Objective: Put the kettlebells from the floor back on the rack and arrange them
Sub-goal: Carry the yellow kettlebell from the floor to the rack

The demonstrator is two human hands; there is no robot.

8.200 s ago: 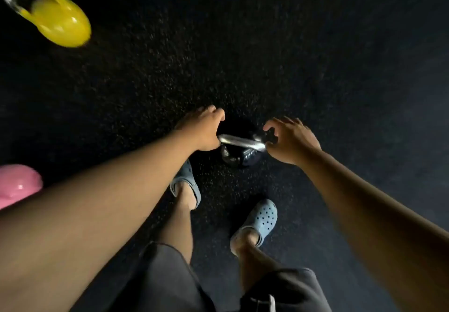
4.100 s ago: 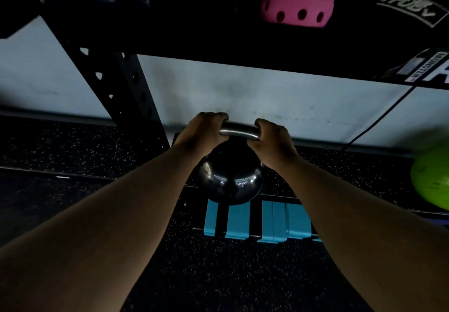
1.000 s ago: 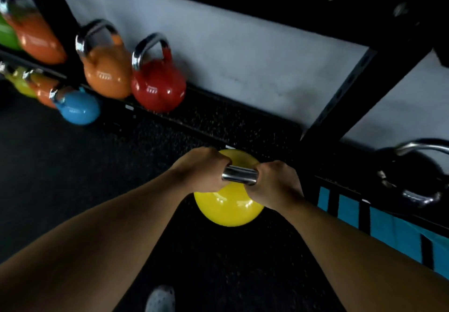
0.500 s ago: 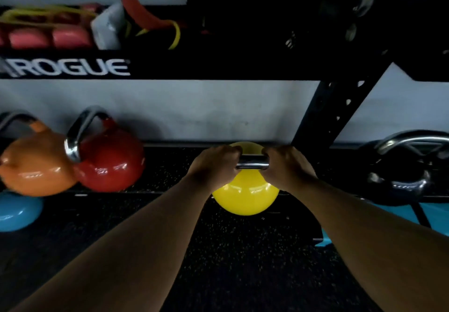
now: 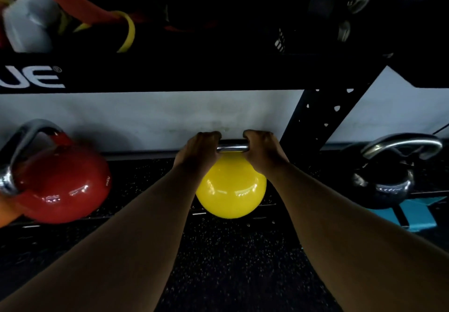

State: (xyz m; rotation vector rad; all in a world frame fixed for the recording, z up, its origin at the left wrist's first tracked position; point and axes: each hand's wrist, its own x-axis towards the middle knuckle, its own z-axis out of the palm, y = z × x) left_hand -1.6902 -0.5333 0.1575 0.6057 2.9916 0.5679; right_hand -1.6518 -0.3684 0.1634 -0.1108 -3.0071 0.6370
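Both hands, left hand (image 5: 198, 152) and right hand (image 5: 263, 152), curl shut around the steel handle (image 5: 232, 146) of the yellow kettlebell (image 5: 230, 187). The kettlebell is upright, handle running left-right, between the red kettlebell (image 5: 60, 185) and black kettlebell (image 5: 388, 180), at the rack's low shelf (image 5: 145, 165). Speckled rubber floor (image 5: 230, 263) lies below and a pale wall (image 5: 145, 117) stands behind.

Both bare arms reach forward, the left grip (image 5: 198, 152) and right grip (image 5: 263, 152) curled closed, knuckles up, side by side.
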